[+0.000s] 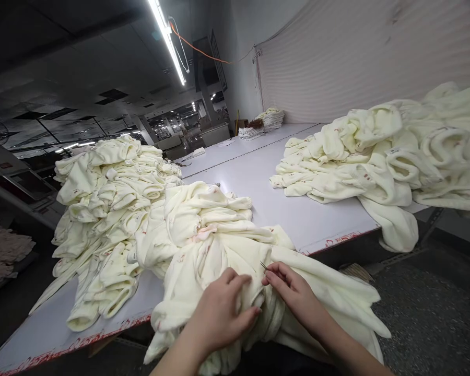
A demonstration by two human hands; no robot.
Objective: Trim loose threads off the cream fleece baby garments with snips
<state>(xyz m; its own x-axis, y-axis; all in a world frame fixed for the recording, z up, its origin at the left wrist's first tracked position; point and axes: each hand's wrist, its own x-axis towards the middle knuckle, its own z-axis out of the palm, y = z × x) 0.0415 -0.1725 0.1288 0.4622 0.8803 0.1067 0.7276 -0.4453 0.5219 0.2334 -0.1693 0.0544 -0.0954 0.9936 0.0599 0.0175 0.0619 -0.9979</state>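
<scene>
A pale yellow fleece garment [235,256] with small printed figures lies bunched at the table's front edge and hangs over it. My left hand [225,308] rests over this cloth, thumb and fingers apart, with nothing visible between them. Just to its right, my right hand [288,287] pinches a small dark pointed metal tool [263,266], whose tips stick out to the upper left above the cloth. What kind of tool it is cannot be made out. A pinkish patch [204,233] shows among the folds beyond both hands.
Tall heaps of similar garments stand at the left [113,193] and on the right [376,151] of the white table [238,162]. Folded stacks [272,119] sit at its far end. Pink cloth [6,248] lies low at the far left.
</scene>
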